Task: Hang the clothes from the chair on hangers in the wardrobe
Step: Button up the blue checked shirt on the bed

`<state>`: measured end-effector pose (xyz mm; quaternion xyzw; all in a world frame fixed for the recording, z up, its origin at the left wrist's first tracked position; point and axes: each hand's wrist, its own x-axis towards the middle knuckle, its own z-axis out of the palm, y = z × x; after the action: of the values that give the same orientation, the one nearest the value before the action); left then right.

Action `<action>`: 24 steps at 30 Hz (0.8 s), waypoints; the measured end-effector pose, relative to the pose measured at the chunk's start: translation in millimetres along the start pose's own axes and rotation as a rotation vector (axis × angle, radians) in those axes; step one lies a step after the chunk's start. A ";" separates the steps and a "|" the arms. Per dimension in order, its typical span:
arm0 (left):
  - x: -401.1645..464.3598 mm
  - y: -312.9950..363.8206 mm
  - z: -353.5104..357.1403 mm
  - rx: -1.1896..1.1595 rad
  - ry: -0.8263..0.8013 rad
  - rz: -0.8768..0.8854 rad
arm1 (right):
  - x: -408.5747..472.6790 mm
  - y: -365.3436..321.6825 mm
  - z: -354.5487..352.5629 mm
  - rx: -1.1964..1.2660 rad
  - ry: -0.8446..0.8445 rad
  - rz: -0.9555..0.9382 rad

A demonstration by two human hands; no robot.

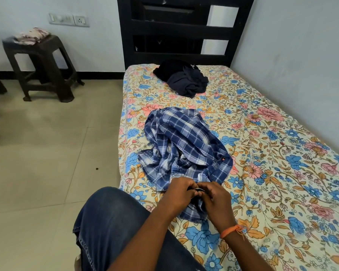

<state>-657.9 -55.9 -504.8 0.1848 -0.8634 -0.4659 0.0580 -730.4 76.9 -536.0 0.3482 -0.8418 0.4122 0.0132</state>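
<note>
A blue and white checked shirt (182, 147) lies crumpled on the bed. My left hand (181, 189) and my right hand (215, 198) meet at the shirt's near end. Both pinch the fabric there, with a small dark bit showing between the fingertips; what it is I cannot tell. My right wrist carries an orange thread. A heap of dark clothes (184, 77), black and navy, lies farther up the bed near the headboard. No hanger, chair or wardrobe shows.
The bed has a floral sheet (272, 153) and a black headboard (176, 30), with a wall along its right side. A dark plastic stool (41, 61) with folded cloth on top stands at the left on the tiled floor. My jeans-clad knee (110, 222) is at the bed's edge.
</note>
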 end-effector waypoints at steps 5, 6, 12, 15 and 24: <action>0.1 1.7 2.2 0.031 0.026 0.011 | 1.2 -5.9 3.2 -0.011 0.026 0.080; 0.4 1.9 2.4 0.031 0.037 0.010 | 1.7 -6.5 3.5 -0.007 0.028 0.086; 0.3 -0.2 0.6 0.046 0.094 0.050 | 5.5 -4.7 -0.1 0.033 -0.026 0.063; -0.6 -3.2 0.0 0.098 0.051 0.060 | 8.5 2.5 -11.7 0.132 -0.156 0.078; -0.1 -2.7 2.5 0.023 0.039 0.013 | 2.9 0.4 -18.6 0.121 -0.082 0.015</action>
<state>-657.8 -55.2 -508.4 0.1892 -0.8685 -0.4518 0.0758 -737.8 88.4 -523.2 0.3584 -0.8178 0.4479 -0.0453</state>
